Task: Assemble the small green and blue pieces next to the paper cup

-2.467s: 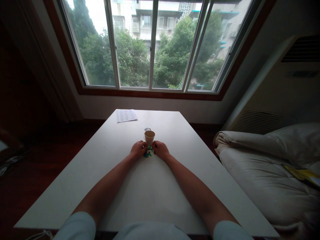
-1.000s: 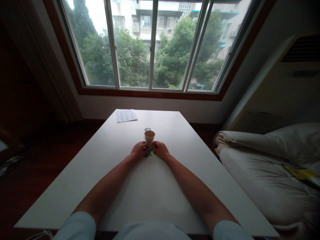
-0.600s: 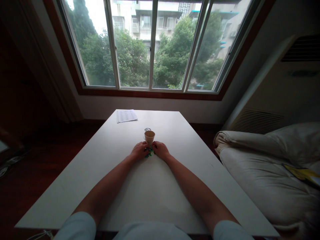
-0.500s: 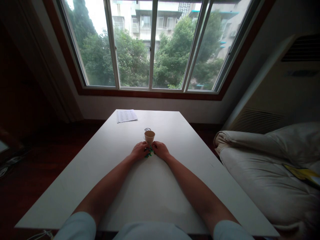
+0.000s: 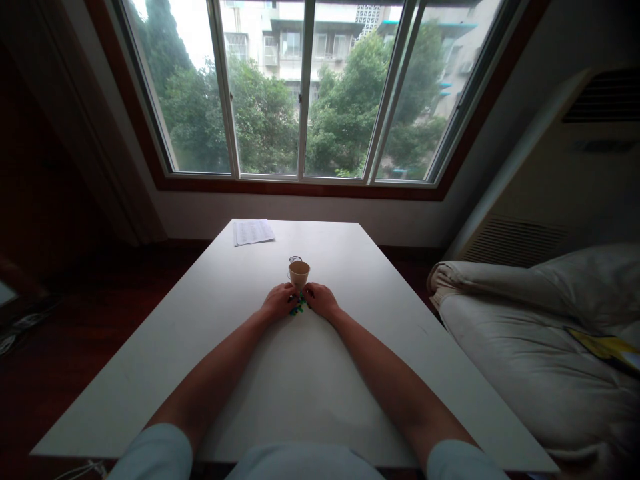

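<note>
On the far left, a tangle of cables (image 5: 20,327) lies on the dark red floor (image 5: 110,307). Next to it hangs a curtain (image 5: 95,147), alongside the wide window (image 5: 303,93), which spans the far wall. In front of the window stands a white bench (image 5: 310,393), with a few sheets of paper (image 5: 254,231) at its far left corner.

Nearer the middle of the bench, the person's left hand (image 5: 278,300) rests with its fingers curled inward at the left edge of a loose cluster of small pieces (image 5: 300,307), green, blue and dark. Whether its grip is closed on one of them cannot be told.

The pieces lie on the bench between the two hands, just on the person's side of an upright paper cup (image 5: 299,274). A thin dark loop (image 5: 295,259) shows just behind the cup.

The right hand (image 5: 321,299) sits at the right edge of the cluster, fingers bent toward the left hand; its grip cannot be made out either.

Farther right, apart from the bench, is a pale sofa (image 5: 490,327) with a yellow item (image 5: 605,348) on it.
</note>
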A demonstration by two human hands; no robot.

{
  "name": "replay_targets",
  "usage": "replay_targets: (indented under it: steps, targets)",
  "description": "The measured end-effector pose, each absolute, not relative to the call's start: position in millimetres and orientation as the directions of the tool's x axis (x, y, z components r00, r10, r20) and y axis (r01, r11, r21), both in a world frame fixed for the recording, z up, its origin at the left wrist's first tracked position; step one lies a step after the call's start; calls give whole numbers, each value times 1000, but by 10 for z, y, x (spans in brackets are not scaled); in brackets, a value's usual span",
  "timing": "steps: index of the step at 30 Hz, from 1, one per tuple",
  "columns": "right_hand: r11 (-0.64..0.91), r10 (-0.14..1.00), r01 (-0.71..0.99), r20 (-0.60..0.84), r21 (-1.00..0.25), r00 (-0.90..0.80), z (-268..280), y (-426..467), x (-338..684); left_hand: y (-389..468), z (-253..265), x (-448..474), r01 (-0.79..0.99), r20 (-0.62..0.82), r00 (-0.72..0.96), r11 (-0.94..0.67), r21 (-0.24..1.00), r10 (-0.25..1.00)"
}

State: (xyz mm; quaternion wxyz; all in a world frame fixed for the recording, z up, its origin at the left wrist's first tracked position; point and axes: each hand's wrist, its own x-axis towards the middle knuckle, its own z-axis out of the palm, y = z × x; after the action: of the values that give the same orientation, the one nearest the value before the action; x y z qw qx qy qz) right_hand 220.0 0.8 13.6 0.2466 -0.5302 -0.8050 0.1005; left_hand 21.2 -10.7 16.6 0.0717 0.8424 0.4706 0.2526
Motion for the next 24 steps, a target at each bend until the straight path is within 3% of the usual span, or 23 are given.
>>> replay_targets:
  steps: [24]
  targets:
    - [434, 896, 798, 290, -419, -335, 148, -2, 2196, -48, 101, 191, 740, 351, 381, -510, 439, 855]
